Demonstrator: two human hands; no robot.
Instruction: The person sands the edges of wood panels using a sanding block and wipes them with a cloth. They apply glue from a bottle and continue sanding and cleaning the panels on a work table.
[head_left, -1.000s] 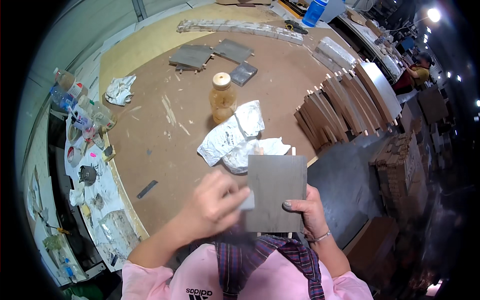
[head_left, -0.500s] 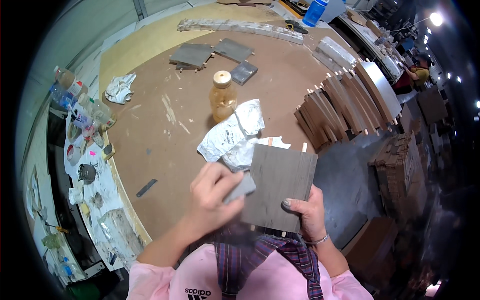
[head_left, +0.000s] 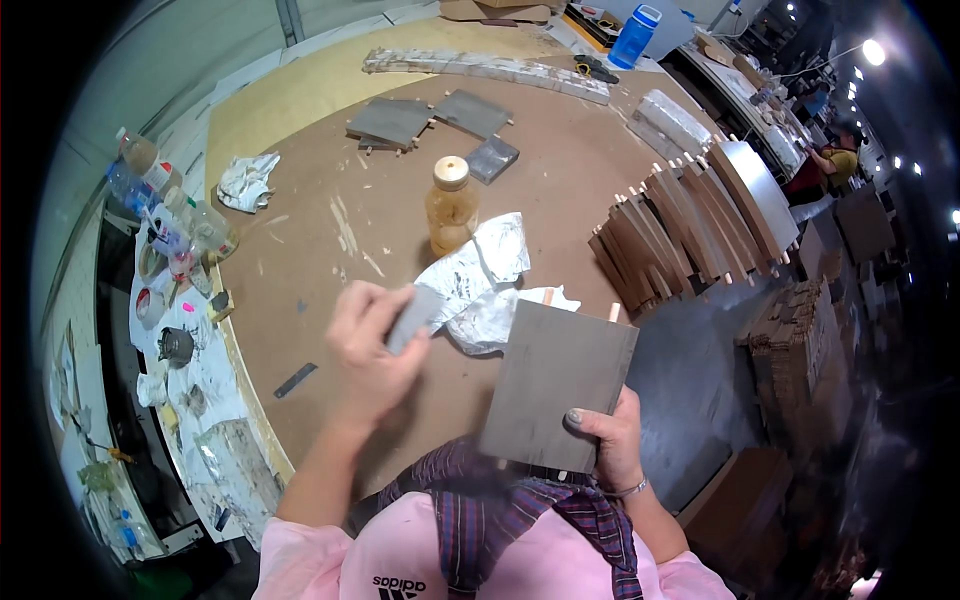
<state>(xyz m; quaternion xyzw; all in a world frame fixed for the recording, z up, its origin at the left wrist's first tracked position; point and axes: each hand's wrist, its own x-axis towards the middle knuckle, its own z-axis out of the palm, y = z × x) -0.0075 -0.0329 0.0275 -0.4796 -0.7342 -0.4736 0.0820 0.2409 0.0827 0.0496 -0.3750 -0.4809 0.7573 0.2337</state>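
Observation:
My right hand [head_left: 612,435] grips the right edge of a grey wood-grain panel [head_left: 562,385], thumb on its face and fingers behind it. Light wooden dowels stick out of the panel's top and bottom edges. To the left of the panel, my left hand [head_left: 375,345] is closed on a small flat grey block [head_left: 414,318], which looks like a sanding pad. The block is apart from the panel. Crumpled white paper [head_left: 480,325] with dark smudges lies just beyond both hands. Behind it stands a capped plastic bottle [head_left: 452,208] of amber liquid.
Several doweled grey panels [head_left: 392,120] lie at the back of the brown table [head_left: 300,290]. A row of upright panels [head_left: 690,225] stands at the right edge. Bottles [head_left: 210,225] and a dark cup [head_left: 175,346] line the left side. A blue bottle [head_left: 634,38] stands far right.
My left hand has moved left with the grey block, away from the panel's face. The panel in my right hand has shifted slightly downward.

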